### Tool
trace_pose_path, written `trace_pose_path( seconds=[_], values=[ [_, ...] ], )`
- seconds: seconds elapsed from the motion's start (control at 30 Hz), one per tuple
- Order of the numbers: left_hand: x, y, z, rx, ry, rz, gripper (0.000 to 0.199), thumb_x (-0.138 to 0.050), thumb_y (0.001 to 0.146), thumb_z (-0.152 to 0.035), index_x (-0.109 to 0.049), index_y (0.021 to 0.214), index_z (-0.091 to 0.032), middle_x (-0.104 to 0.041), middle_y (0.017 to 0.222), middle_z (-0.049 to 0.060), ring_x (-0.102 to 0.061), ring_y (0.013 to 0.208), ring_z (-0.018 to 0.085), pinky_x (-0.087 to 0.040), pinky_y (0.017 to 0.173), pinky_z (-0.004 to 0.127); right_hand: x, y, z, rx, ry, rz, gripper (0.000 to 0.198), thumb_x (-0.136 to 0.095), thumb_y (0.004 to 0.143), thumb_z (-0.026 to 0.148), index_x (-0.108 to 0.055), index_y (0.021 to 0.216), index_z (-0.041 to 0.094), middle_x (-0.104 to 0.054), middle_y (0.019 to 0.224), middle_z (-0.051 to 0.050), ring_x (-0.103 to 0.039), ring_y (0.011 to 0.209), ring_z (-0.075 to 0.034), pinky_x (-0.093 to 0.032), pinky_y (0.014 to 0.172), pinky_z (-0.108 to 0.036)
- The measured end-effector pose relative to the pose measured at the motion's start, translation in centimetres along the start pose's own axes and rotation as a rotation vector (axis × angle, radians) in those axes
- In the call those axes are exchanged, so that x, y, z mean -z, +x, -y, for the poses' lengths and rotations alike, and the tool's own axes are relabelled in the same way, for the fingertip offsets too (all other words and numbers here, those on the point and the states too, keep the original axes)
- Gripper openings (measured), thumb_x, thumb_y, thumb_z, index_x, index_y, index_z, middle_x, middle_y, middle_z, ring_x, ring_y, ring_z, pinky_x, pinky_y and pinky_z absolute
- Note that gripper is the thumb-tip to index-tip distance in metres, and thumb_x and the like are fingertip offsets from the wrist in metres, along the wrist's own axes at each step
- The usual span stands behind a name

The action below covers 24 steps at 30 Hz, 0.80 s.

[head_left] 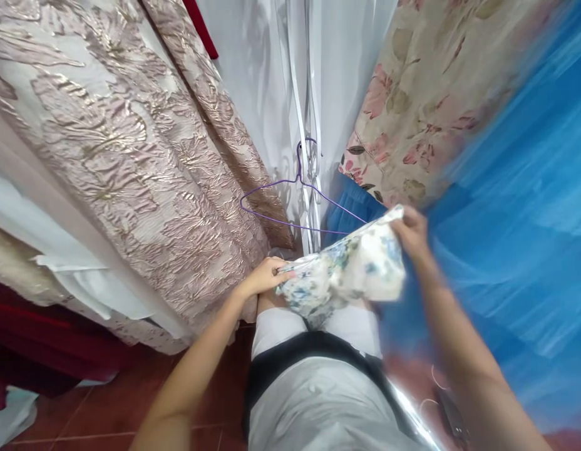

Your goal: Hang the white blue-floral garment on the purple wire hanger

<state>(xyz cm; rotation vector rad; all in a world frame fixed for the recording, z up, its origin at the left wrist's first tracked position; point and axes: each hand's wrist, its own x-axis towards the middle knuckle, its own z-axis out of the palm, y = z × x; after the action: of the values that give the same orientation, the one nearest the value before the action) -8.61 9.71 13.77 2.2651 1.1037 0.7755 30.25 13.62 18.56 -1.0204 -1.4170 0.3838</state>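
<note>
Between my two hands a white fabric piece with blue and green flowers (347,263) is stretched at a slant, its right end higher and slightly blurred. My left hand (267,275) pinches its left corner between thumb and fingers. At the upper right corner, my right hand (411,230) is closed on the cloth's edge. Just beyond the cloth hangs a purple wire hanger (290,181), hooked on white straps (303,113). The fabric hides the hanger's right end.
Pink and gold embossed fabric (116,138) hangs on the left. To the right are a pink-flowered cream cloth (412,119) and blue sheer fabric (516,238). Dark red cloth (51,332) hangs low at left above a reddish tiled floor (107,413).
</note>
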Motion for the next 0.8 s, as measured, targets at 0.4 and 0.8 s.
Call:
trace_pose_path(
  seconds=[0.4, 0.8],
  values=[
    [13.4, 1.0, 6.6, 0.162, 0.626, -0.211, 0.029, -0.046, 0.091, -0.033, -0.067, 0.106, -0.020, -0.068, 0.109, 0.011, -0.058, 0.107, 0.030, -0.043, 0.101, 0.043, -8.3, 4.5, 4.1, -0.538, 0.487, 0.688, 0.031, -0.087, 0.065, 0.042, -0.073, 0.077, 0.017, -0.073, 0.068, -0.004, -0.068, 0.062, -0.020, -0.052, 0.057, -0.027],
    [14.3, 14.4, 7.9, 0.526, 0.500, -0.239, 0.025, -0.053, 0.083, -0.022, -0.069, 0.099, -0.011, -0.074, 0.106, 0.021, -0.067, 0.099, 0.034, -0.049, 0.091, 0.043, -7.9, 3.8, 4.6, -0.654, 0.542, 0.621, 0.025, -0.086, 0.071, 0.032, -0.077, 0.088, 0.015, -0.079, 0.076, -0.005, -0.071, 0.062, -0.018, -0.057, 0.059, -0.026]
  ],
)
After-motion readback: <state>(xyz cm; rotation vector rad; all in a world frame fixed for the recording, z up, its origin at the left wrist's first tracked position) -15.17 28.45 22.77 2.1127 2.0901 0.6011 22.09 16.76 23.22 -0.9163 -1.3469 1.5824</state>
